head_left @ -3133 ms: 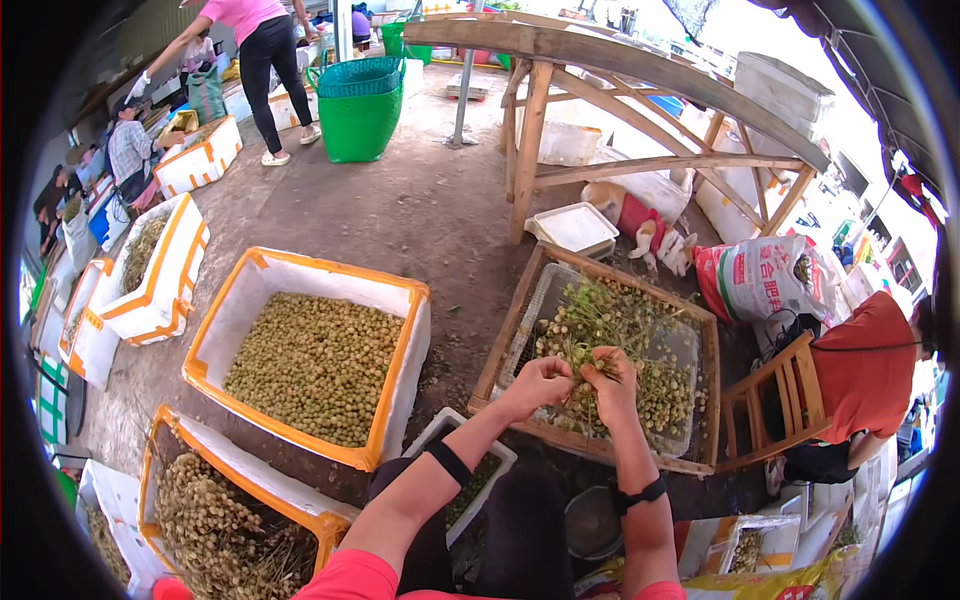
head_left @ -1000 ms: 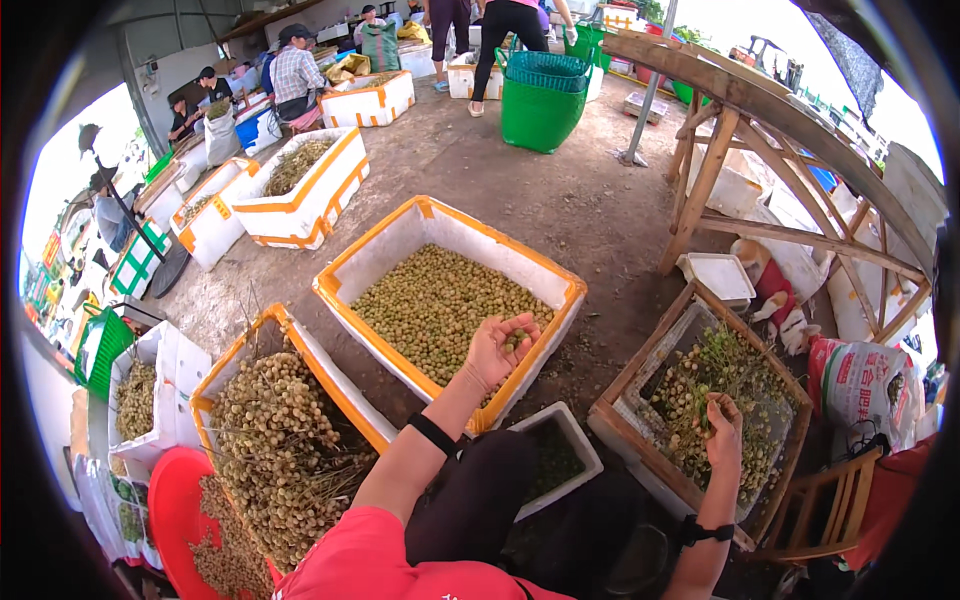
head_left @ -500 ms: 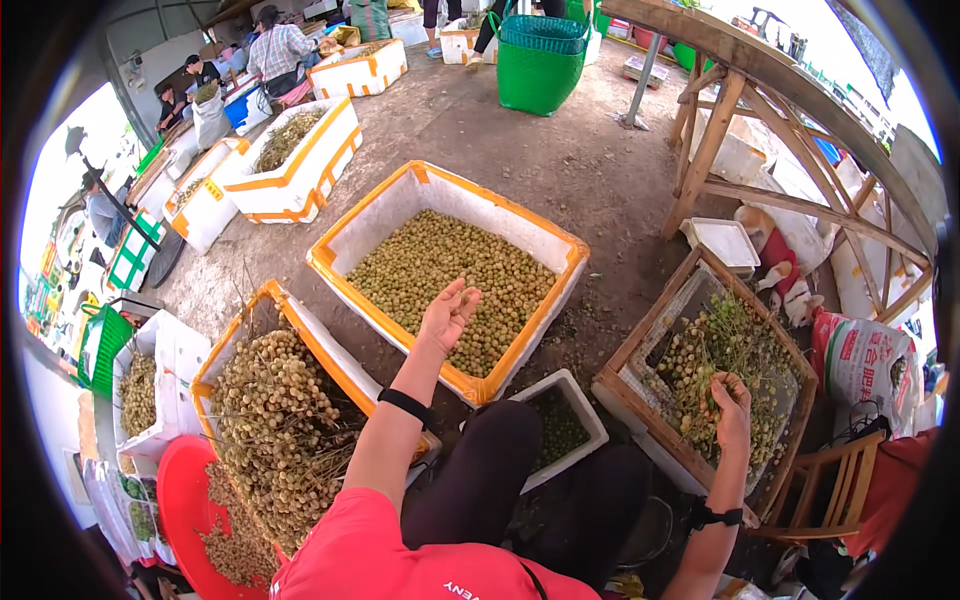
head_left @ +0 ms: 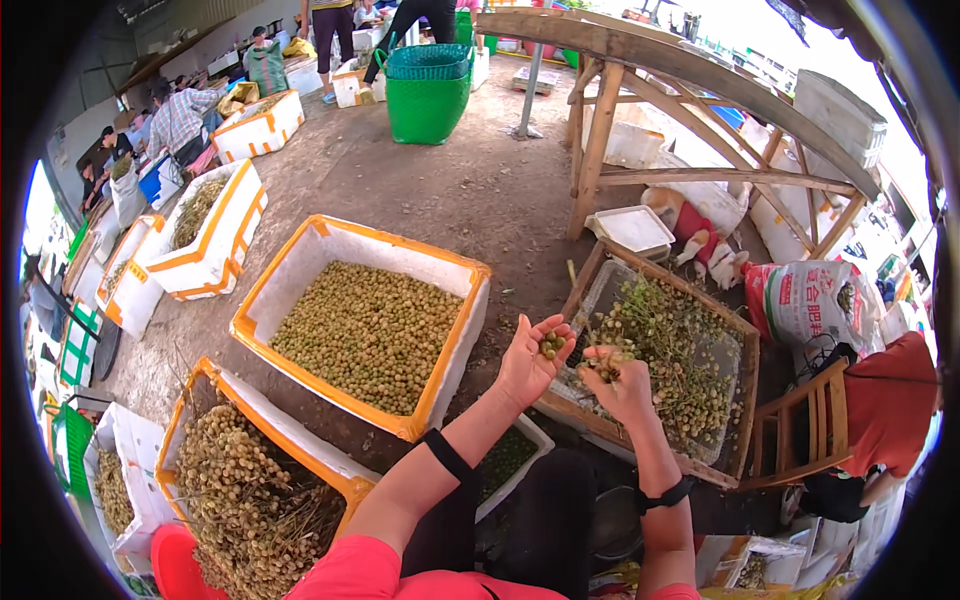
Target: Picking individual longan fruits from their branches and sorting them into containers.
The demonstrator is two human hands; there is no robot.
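My left hand (head_left: 532,362) is palm up with curled fingers, cupping a few small round green fruits (head_left: 551,345). Close beside it, my right hand (head_left: 622,388) pinches a small cluster of pale fruits (head_left: 606,362), partly hidden by the fingers. Both hands hover by the near left edge of a wood-framed mesh tray (head_left: 752,400), which bears stems and loose greenish fruits (head_left: 675,350). To the left stands a white foam box with orange tape (head_left: 450,275), holding many loose round tan-green fruits (head_left: 370,325).
Fruit bunches on stems (head_left: 240,480) fill a tilted foam box at lower left. Between my legs and the tray sits a small white bin (head_left: 540,432) with dark green fruits. A wooden chair (head_left: 810,425), a dog in red cloth (head_left: 700,235) and a green basket (head_left: 430,105) stand around.
My left hand has moved from above the loose-fruit box to beside my right hand. The right hand has come left from over the tray. The view has turned right.
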